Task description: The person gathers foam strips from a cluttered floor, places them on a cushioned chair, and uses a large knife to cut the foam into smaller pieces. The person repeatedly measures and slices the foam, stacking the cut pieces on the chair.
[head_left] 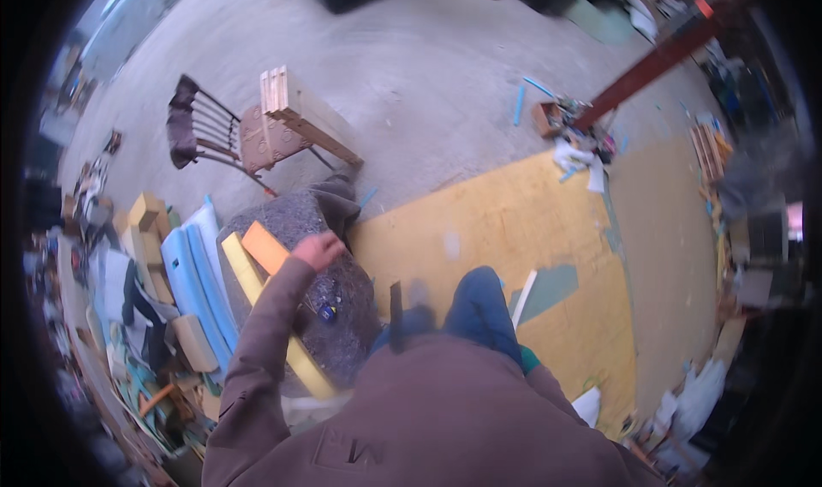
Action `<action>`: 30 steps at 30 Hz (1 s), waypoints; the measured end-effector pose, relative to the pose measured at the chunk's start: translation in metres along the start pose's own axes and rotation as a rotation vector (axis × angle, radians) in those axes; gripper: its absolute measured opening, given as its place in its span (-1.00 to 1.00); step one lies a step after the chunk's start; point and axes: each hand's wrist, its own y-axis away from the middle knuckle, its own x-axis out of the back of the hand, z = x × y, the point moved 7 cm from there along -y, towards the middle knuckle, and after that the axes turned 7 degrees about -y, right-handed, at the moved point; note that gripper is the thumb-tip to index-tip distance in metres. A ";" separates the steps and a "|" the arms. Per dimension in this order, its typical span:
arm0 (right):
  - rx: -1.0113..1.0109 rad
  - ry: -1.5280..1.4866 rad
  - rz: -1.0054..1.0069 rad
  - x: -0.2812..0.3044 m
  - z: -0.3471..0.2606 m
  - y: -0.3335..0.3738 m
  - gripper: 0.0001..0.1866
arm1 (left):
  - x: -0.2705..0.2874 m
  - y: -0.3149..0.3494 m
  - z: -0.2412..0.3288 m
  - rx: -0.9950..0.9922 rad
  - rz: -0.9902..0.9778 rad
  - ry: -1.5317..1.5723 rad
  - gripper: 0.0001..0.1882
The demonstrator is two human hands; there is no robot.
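In the head view I see my left hand [318, 250] just left of the frame's centre, at the end of a brown sleeve [265, 333] that climbs from the lower edge. The hand looks curled shut at the right end of an orange board [264, 247], and it seems to grip that end, though the blur keeps me from seeing the fingers clearly. The orange board lies tilted, just beside a long yellow strip [257, 290] that runs diagonally down toward the lower middle, and both rest on a grey speckled slab [342, 307] (it reads as stone or felt, I cannot tell which). Left of the slab sit pale blue foam pieces [193, 281] among a heap of scraps along the left edge. Above the hand, in the upper left, a wooden chair [214, 136] stands on the concrete floor [428, 76] with a pale wooden block [304, 119] resting on its seat. Right of centre a yellow sheet [514, 221] covers the floor, and my blue trouser leg [479, 307] stands on it. A dark red beam [651, 63] slants across the upper right. My right hand is out of sight.
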 end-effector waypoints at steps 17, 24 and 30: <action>-0.255 -0.510 -0.005 0.410 -0.333 -0.733 -0.68 | -0.141 -0.031 -0.054 1.105 -0.089 0.999 -0.71; 0.120 -0.438 -0.033 0.458 -0.732 -1.034 -0.70 | -0.119 -0.246 -0.106 1.094 -0.091 0.662 -0.64; -0.137 -0.229 -0.399 0.340 -0.836 -1.144 -0.76 | -0.061 -0.444 -0.214 0.857 0.165 0.995 -0.61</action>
